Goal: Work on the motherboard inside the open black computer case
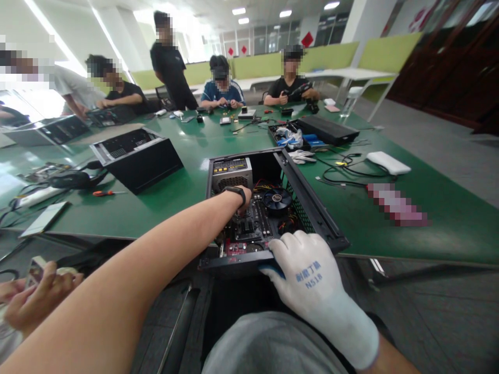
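An open black computer case (331, 236) lies on its side at the table's near edge, tilted a little toward me. My left hand (244, 201), bare with a dark band at the wrist, reaches inside over the motherboard (249, 223). The wrist and case parts hide its fingers, so what they touch does not show. My right hand (306, 265), in a white glove, grips the near edge of the case, thumb on the outside. Inside sit a grey power supply (233, 174) at the far left and a round black fan (277, 199) to the right of the motherboard.
On the green table (390, 236) stand another computer case (146, 163), an orange-handled screwdriver (104, 193), cables (339, 176) and a white box-shaped item (388, 163). A tray with gloves (290, 137) lies beyond my case. Several people sit or stand around; someone's hands (39, 296) hold a phone at left.
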Demonstrator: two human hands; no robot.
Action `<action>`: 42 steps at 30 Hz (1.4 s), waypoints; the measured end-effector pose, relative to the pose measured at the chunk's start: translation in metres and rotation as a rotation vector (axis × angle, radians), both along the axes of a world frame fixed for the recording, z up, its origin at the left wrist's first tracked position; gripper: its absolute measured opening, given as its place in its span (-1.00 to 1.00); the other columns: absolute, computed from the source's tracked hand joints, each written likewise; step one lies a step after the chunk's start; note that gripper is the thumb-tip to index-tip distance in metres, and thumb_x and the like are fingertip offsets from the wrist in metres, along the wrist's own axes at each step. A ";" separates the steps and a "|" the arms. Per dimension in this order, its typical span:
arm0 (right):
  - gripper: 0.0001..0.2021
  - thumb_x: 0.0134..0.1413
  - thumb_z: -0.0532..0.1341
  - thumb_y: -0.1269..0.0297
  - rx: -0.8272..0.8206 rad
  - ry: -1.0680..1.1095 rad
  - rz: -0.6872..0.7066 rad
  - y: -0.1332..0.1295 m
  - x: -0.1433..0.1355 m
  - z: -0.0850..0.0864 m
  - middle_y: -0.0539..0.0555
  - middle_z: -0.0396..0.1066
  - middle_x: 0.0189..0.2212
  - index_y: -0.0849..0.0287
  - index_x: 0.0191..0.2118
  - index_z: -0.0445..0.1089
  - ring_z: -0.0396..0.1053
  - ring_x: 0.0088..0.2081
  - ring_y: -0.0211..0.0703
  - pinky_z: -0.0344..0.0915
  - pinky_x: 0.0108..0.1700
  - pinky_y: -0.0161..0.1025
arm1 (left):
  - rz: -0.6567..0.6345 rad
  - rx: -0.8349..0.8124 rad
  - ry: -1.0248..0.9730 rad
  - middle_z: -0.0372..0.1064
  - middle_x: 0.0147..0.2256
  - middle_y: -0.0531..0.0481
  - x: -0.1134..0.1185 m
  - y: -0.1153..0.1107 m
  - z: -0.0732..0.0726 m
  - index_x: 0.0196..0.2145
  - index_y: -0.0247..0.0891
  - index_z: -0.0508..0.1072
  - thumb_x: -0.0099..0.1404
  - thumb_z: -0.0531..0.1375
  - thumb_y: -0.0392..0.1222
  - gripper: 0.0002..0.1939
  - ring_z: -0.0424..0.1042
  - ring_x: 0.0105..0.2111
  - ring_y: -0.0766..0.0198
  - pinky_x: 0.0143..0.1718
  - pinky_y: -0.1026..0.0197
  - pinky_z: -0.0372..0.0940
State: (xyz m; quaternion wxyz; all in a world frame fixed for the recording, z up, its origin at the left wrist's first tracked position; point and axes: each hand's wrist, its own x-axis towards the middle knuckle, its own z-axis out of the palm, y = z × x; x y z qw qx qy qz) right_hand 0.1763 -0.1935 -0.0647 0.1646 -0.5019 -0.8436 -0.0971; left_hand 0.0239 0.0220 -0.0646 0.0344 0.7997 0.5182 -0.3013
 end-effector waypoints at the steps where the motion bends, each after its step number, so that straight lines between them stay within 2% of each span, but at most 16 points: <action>1: -0.70 0.02 0.40 0.04 0.002 0.004 0.000 0.000 0.000 0.000 0.08 0.41 -0.35 0.06 -0.19 0.44 0.21 -0.28 -0.01 -0.11 -0.25 -0.09 | 0.005 0.005 -0.010 0.60 -0.11 -0.28 -0.001 0.002 -0.002 -0.10 -0.34 0.67 -0.27 0.58 -0.15 -0.32 0.56 -0.06 -0.13 0.00 0.11 0.43; 7: -0.69 -0.01 0.42 0.05 0.000 0.021 0.000 0.001 -0.001 0.000 0.07 0.42 -0.35 0.06 -0.20 0.44 0.22 -0.28 -0.01 -0.11 -0.25 -0.10 | 0.051 0.014 -0.031 0.58 -0.05 -0.23 -0.007 0.017 -0.017 -0.06 -0.23 0.66 -0.36 0.59 -0.06 -0.21 0.53 -0.01 -0.10 0.03 0.13 0.42; 14: -0.68 0.00 0.42 0.04 -0.013 0.007 -0.008 0.000 -0.001 0.001 0.07 0.42 -0.34 0.06 -0.18 0.45 0.22 -0.28 -0.01 -0.10 -0.25 -0.10 | 0.055 0.030 -0.076 0.59 -0.09 -0.29 -0.008 0.020 -0.022 -0.13 -0.31 0.67 -0.34 0.58 -0.07 -0.27 0.55 -0.06 -0.13 -0.01 0.10 0.44; 20: -0.70 0.02 0.39 0.01 -0.003 -0.006 -0.013 0.000 -0.001 0.000 0.07 0.41 -0.35 0.05 -0.20 0.44 0.22 -0.28 0.00 -0.10 -0.25 -0.08 | 0.066 0.032 -0.073 0.60 -0.10 -0.24 -0.008 0.019 -0.021 -0.10 -0.22 0.67 -0.31 0.57 -0.05 -0.28 0.57 -0.08 -0.08 -0.05 0.14 0.45; 29: -0.68 0.00 0.41 0.01 0.012 -0.007 -0.008 0.000 0.000 0.000 0.06 0.40 -0.35 0.06 -0.20 0.44 0.22 -0.29 0.01 -0.10 -0.26 -0.08 | 0.022 -0.001 0.006 0.57 -0.03 -0.28 -0.003 0.010 -0.008 0.01 -0.30 0.63 -0.24 0.56 -0.23 -0.24 0.55 -0.04 -0.11 -0.02 0.11 0.45; 35: -0.69 0.00 0.41 0.02 -0.001 -0.015 -0.017 0.000 -0.001 0.002 0.07 0.41 -0.35 0.06 -0.21 0.44 0.22 -0.28 0.01 -0.10 -0.26 -0.09 | 0.009 -0.015 0.008 0.59 -0.08 -0.29 0.000 0.010 -0.006 -0.07 -0.35 0.66 -0.31 0.57 -0.23 -0.27 0.55 -0.05 -0.15 -0.02 0.10 0.45; 42: -0.70 0.02 0.40 0.04 -0.011 -0.007 -0.018 0.000 -0.002 0.002 0.07 0.41 -0.35 0.07 -0.20 0.44 0.21 -0.28 -0.01 -0.12 -0.25 -0.10 | 0.031 0.003 -0.030 0.60 -0.08 -0.25 0.000 0.012 -0.009 -0.15 -0.30 0.68 -0.34 0.56 -0.31 -0.34 0.57 -0.08 -0.13 -0.02 0.08 0.46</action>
